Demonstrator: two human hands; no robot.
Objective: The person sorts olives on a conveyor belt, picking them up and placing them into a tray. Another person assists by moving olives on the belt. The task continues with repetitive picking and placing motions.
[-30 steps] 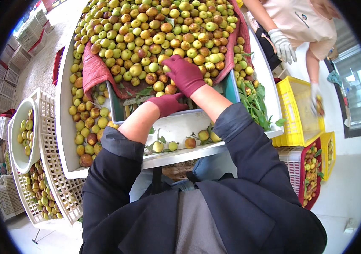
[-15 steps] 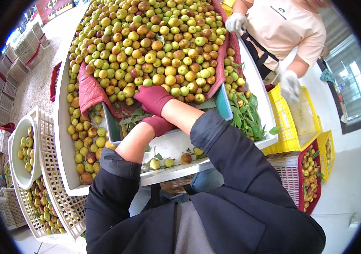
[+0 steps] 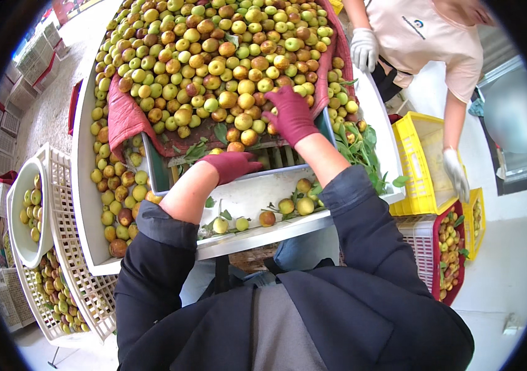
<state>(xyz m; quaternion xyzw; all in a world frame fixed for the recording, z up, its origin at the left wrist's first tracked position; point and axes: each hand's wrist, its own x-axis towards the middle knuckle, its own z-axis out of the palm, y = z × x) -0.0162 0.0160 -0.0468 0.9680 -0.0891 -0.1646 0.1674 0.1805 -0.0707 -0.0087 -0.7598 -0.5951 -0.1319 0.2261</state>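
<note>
A heap of green and reddish-brown jujubes (image 3: 195,59) covers a red quilted cloth (image 3: 129,117) on a white table. My right hand (image 3: 290,115), in a dark red glove, reaches onto the heap's near right edge. Its fingers are spread and touch the fruit. My left hand (image 3: 231,166), gloved alike, lies low over the front rim of a blue-green slatted tray (image 3: 158,170). Its fingers point right, stretched out, with nothing seen in them. A few jujubes sit beside its fingertips. Several loose jujubes (image 3: 305,206) with leaves lie on the white ledge nearer me.
Leafy sprigs (image 3: 362,151) lie right of the tray. A co-worker in white gloves (image 3: 364,49) stands at the right, by a yellow crate (image 3: 408,164). Red-rimmed crates of jujubes stand below. At left are a white bowl (image 3: 19,238) and white plastic baskets (image 3: 72,229).
My hands, together at the heap's edge before, are now apart: the right has moved right and farther, the left nearer me. More jujubes lie on the ledge. The co-worker's hand has lowered.
</note>
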